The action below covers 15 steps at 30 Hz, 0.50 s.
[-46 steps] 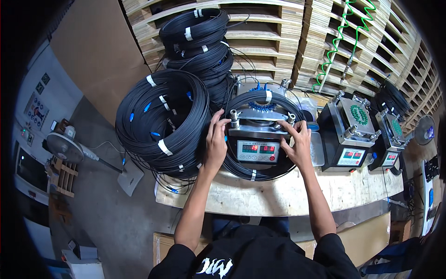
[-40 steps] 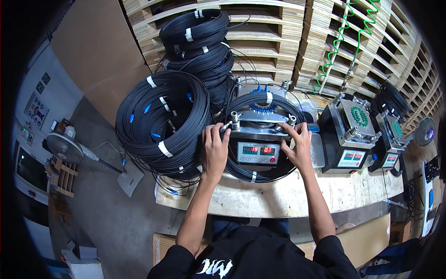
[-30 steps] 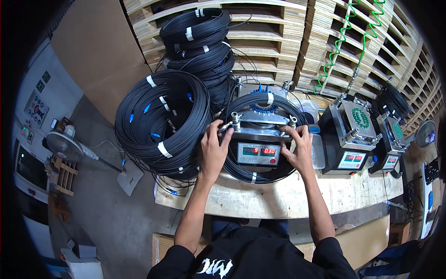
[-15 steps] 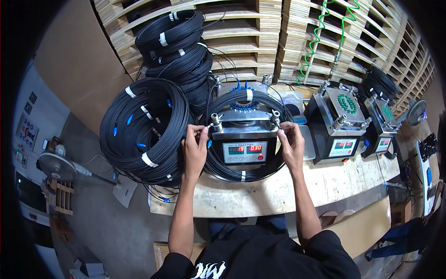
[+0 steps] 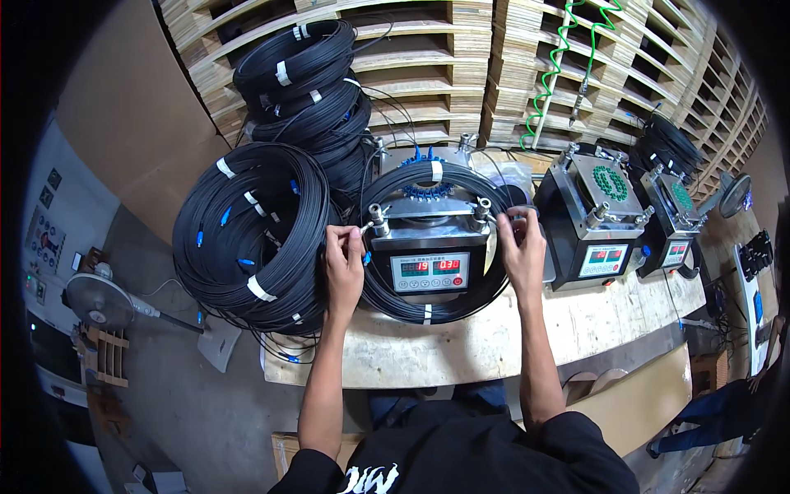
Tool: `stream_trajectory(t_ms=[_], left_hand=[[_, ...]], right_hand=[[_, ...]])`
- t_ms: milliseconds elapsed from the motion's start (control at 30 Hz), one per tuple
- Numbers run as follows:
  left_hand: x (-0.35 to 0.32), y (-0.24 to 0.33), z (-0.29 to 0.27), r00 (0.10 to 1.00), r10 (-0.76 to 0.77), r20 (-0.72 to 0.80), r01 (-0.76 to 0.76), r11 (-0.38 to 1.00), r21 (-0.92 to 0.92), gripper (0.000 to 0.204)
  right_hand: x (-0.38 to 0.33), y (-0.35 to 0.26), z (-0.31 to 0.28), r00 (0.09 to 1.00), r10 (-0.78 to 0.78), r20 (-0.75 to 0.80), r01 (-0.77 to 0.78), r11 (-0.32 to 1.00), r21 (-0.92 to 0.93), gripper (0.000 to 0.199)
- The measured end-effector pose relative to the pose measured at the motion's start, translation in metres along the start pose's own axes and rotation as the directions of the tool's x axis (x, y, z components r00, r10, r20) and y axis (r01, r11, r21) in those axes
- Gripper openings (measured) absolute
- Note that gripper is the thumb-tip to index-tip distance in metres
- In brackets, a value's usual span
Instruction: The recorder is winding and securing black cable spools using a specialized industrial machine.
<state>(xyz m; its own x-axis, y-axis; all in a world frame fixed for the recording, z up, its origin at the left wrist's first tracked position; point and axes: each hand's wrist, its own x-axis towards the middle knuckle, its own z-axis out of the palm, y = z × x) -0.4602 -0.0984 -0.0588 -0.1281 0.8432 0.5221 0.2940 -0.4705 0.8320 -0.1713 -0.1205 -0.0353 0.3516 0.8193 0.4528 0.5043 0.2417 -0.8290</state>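
A tabletop machine with a lit red display (image 5: pixel 430 271) stands in front of me, its metal clamp plate held by corner posts. My left hand (image 5: pixel 344 265) pinches the small lever of the front left clamp post (image 5: pixel 378 218). With thumb and curled forefinger, my right hand (image 5: pixel 523 251) is at the lever of the front right clamp post (image 5: pixel 483 211); the fingertips partly hide its end. A coil of black cable (image 5: pixel 427 314) with white ties loops around the machine. Blue connectors (image 5: pixel 428 192) sit in a ring at the plate, behind the front posts.
Left of the machine stands a big stack of black cable coils (image 5: pixel 247 239), with a taller pile (image 5: pixel 309 90) behind. Two similar machines (image 5: pixel 588 222) are on the right of the wooden table (image 5: pixel 461 354). Pallets (image 5: pixel 411 74) rise behind; a fan (image 5: pixel 100 296) stands at left.
My right hand has shifted slightly up, its thumb and forefinger now at a different angle by the lever. My left hand stays at its lever. The whole view has shifted slightly.
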Motion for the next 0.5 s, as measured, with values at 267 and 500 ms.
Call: stream_trajectory(t_ms=[267,500], left_hand=[[0.003,0.007,0.001,1.000,-0.013,0.019,0.012,0.999,0.049,0.021],[-0.001,0.009,0.000,0.999,-0.034,0.037,0.033,0.999,0.014,0.020]], right_hand=[[0.019,-0.005,0.003,0.989,-0.133,-0.061,0.134,0.991,0.015,0.025],[-0.005,-0.002,-0.002,0.994,-0.064,0.085,0.064,0.998,0.002,0.023]])
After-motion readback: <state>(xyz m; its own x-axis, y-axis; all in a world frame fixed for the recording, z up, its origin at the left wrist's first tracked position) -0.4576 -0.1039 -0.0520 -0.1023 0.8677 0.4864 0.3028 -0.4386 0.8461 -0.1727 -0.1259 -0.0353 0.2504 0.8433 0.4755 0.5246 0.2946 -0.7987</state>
